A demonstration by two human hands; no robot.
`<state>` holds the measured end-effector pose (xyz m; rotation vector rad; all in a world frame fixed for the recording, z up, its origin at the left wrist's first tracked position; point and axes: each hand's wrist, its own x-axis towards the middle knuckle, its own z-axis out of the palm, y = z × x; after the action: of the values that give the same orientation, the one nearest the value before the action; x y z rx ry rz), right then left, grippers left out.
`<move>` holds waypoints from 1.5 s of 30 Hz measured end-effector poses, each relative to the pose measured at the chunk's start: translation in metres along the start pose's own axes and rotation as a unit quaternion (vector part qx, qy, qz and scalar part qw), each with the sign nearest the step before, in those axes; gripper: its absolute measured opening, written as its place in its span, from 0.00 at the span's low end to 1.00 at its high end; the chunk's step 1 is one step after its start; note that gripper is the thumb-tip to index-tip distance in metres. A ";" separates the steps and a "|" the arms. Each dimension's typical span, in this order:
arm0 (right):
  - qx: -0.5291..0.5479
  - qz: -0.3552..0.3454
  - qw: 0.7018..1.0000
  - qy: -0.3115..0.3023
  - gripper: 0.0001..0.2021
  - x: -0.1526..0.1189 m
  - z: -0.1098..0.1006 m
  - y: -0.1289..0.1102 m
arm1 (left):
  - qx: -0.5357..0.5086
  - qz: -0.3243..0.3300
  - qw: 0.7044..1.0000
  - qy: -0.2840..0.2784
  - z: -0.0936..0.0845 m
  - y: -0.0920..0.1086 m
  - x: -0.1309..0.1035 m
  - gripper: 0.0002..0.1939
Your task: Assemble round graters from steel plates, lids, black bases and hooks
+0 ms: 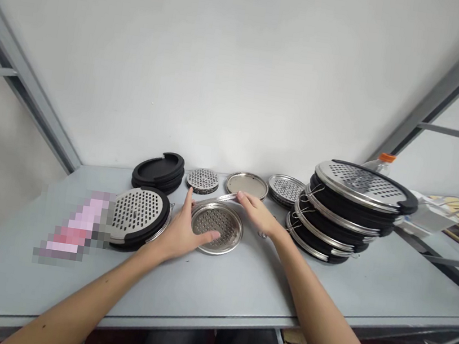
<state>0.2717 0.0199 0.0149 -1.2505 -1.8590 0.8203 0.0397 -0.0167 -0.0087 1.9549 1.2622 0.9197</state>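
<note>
A round steel grater plate (pixel 216 228) with a raised rim lies on the table in front of me. Behind its far edge, a thin metal ring (pixel 222 198) shows nearly edge-on; how far it extends is hidden. My right hand (pixel 258 215) pinches the right end of this ring between thumb and fingers. At the left, my left hand (pixel 186 233) is spread, its thumb over the grater plate and its fingers beside the ring's left end. Whether those fingers touch the ring I cannot tell.
Left are a black-rimmed grater (pixel 138 213) and stacked black round bases (pixel 158 172). Along the wall sit small perforated discs (pixel 203 179), a plain metal disc (pixel 247 185) and perforated plates (pixel 287 188). A tall stack of graters (pixel 347 211) stands right, before an orange-capped bottle (pixel 386 158).
</note>
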 end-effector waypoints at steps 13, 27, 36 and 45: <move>0.085 0.007 0.996 -0.010 0.30 0.001 -0.012 0.013 | 0.100 0.055 0.988 -0.101 -0.010 0.007 -0.003 0.74; 0.063 -0.018 0.995 -0.073 0.37 0.004 -0.009 0.025 | 0.114 0.060 0.988 -0.084 -0.007 -0.003 -0.001 0.64; 0.017 -0.050 0.994 -0.092 0.41 0.001 -0.015 0.030 | 0.114 0.049 0.988 -0.097 -0.006 0.002 -0.004 0.48; 0.039 -0.041 0.992 -0.113 0.44 -0.001 -0.010 0.031 | 0.144 0.075 0.983 -0.085 -0.006 -0.001 -0.002 0.47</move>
<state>0.2949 0.0301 -0.0055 -1.0595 -2.0219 1.0150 0.0337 -0.0173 -0.0071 2.3270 1.2152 0.6515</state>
